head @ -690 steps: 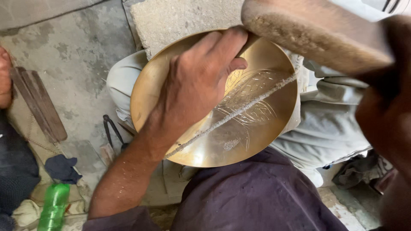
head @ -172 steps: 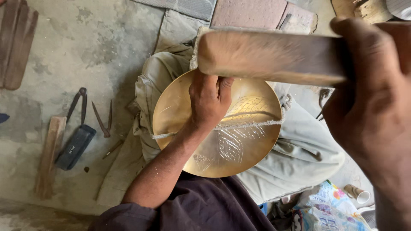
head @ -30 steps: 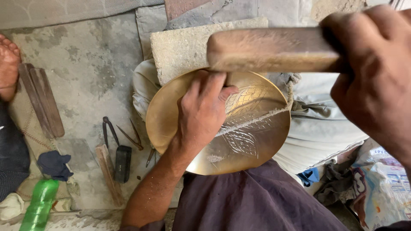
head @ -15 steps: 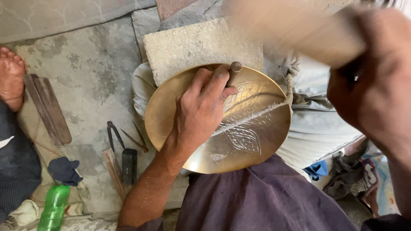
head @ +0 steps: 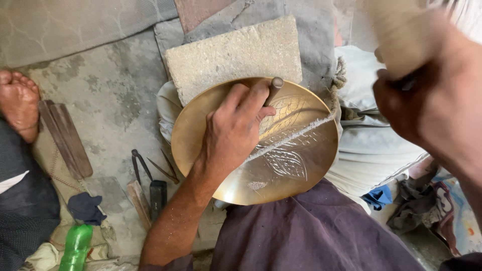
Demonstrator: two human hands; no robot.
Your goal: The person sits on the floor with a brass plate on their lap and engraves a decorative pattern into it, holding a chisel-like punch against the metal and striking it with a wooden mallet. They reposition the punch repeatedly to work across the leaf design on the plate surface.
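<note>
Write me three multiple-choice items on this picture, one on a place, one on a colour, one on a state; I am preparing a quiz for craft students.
1. Where does the left hand rest?
A. on the brass plate
B. on the stone slab
C. on the floor

2. What colour is the bottle at the lower left?
A. red
B. green
C. white

3. How is the right hand?
A. flat and open
B. closed around a wooden mallet
C. out of view

Answers: 1 A, its fingers hold a punch against the plate; 2 B, the plastic is plainly green; 3 B, its fingers wrap the raised, blurred mallet.
</note>
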